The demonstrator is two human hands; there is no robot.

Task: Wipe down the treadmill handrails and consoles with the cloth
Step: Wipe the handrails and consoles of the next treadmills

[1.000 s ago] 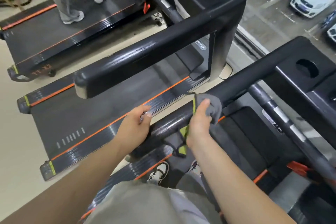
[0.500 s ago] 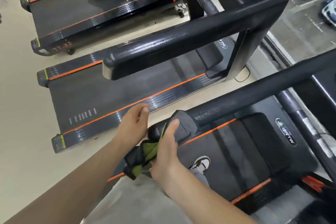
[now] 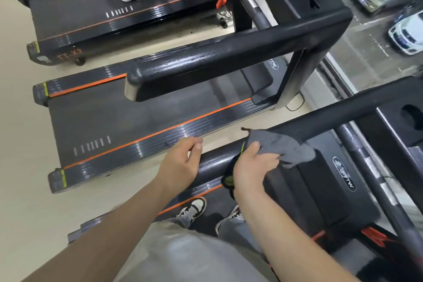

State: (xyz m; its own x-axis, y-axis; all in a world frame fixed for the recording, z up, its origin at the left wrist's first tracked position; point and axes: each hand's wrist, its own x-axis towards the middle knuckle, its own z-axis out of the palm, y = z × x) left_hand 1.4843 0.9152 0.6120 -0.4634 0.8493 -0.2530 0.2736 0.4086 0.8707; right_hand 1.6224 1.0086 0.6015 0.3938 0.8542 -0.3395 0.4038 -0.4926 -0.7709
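Right hand (image 3: 253,167) clamps cloth (image 3: 283,147) onto handrail (image 3: 343,119); left hand (image 3: 180,162) cups handrail end. Risk: loose tail beyond grip (unsupported) bunches, leaving underside unwiped.

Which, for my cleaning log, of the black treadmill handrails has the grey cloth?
The nearest black handrail, where the right hand holds the grey cloth; the neighbouring treadmill's handrail is bare.

I see my right hand (image 3: 249,167) grip a grey cloth (image 3: 282,146) draped over the black handrail (image 3: 343,117). My left hand (image 3: 180,163) cups the rail's near end, just beside the right hand.
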